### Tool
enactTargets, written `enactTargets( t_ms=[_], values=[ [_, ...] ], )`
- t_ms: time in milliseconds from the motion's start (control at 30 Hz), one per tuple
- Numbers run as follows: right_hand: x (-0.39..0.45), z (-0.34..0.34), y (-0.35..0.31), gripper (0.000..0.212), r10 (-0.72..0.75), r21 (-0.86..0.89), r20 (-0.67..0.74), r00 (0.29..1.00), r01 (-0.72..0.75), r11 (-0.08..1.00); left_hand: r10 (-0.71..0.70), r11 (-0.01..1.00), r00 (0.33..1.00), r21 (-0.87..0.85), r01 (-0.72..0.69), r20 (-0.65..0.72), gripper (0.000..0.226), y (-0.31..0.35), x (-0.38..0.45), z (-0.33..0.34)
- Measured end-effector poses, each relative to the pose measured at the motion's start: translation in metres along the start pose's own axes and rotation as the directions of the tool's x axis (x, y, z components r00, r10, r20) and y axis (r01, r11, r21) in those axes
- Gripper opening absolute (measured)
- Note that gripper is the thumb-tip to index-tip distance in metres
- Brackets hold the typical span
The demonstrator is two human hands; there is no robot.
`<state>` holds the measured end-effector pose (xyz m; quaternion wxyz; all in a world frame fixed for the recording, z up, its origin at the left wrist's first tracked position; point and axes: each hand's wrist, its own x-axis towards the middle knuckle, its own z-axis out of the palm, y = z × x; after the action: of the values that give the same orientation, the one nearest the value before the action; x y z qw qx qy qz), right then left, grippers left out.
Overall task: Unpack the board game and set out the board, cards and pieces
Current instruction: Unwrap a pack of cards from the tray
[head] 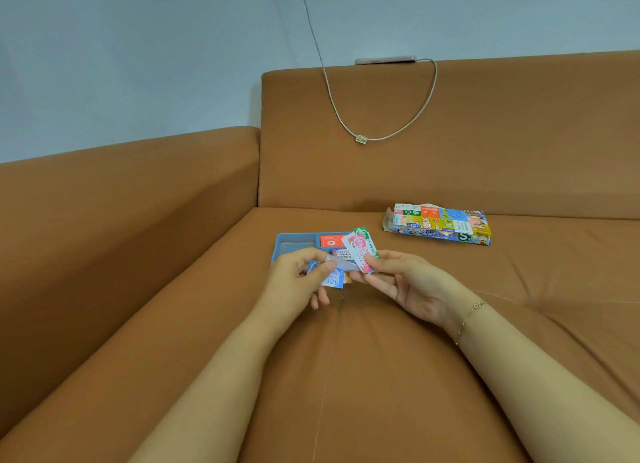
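Together, left hand [300, 275] pinched one blue note [331, 279]; right hand [408, 282] pinched two notes [362, 251], long axes pointing away.

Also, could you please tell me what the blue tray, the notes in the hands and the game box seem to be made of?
Blue tray: looks like thin moulded plastic, with smooth formed compartments. Notes: printed paper, thin and bending in the right hand and left hand. Game box: printed card, probably, with an open flap showing a plain brown inside.
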<state>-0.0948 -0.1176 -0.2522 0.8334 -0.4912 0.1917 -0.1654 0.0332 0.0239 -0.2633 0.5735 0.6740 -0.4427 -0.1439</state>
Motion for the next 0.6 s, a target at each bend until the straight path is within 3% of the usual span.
enactTargets(
  t_ms=[100,300,433,600],
  values=[
    [0.001,0.000,0.001,0.015,-0.085,-0.044,-0.041,0.996,0.083,0.996,-0.039,0.999,0.999,-0.024,0.040,0.034,0.016,0.002,0.000,0.002],
    [0.001,0.005,0.009,0.008,-0.287,-0.273,-0.019,0.958,0.271,0.923,-0.213,0.939,0.973,-0.257,0.229,0.090,0.029,0.001,0.002,0.006],
    [0.003,0.008,0.015,0.008,-0.315,-0.372,-0.006,0.949,0.291,0.882,-0.304,0.871,0.945,-0.366,0.326,0.119,0.035,0.005,0.002,0.007],
    [0.004,0.005,0.014,0.010,-0.288,-0.384,-0.034,0.957,0.254,0.888,-0.335,0.846,0.936,-0.405,0.348,0.106,0.019,0.002,0.003,0.004]
  ],
)
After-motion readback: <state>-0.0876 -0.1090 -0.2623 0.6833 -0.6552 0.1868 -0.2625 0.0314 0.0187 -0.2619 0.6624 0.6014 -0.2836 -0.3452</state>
